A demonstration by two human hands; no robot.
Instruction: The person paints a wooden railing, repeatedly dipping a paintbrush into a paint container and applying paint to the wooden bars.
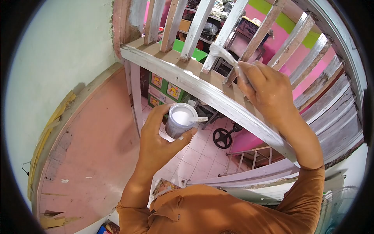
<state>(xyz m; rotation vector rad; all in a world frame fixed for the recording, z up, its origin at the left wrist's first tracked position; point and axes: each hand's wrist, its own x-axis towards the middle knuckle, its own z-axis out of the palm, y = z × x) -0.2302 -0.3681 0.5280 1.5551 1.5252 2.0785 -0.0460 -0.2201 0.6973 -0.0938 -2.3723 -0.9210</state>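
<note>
My left hand [157, 134] is wrapped round a small plastic cup [180, 126] of white paint [180, 116]. A pale flat stick [199, 119] leans out over the cup's right rim. Higher up, my right hand [265, 84] grips a paintbrush [230, 58]. The white bristles lie against a wooden slat [225, 33] of the railing, near its lower end. That slat looks white, while some slats to either side show bare or patchy wood. Below the slats runs a white-painted rail [187, 80].
A pink wooden panel [89, 144] curves along the left beside a pale wall [58, 50]. Through the railing, a tiled floor [198, 150] lies below with a black steering wheel [222, 138], a ladder-like frame [249, 158] and a green cabinet [165, 87]. A clear fan guard [339, 206] stands at lower right.
</note>
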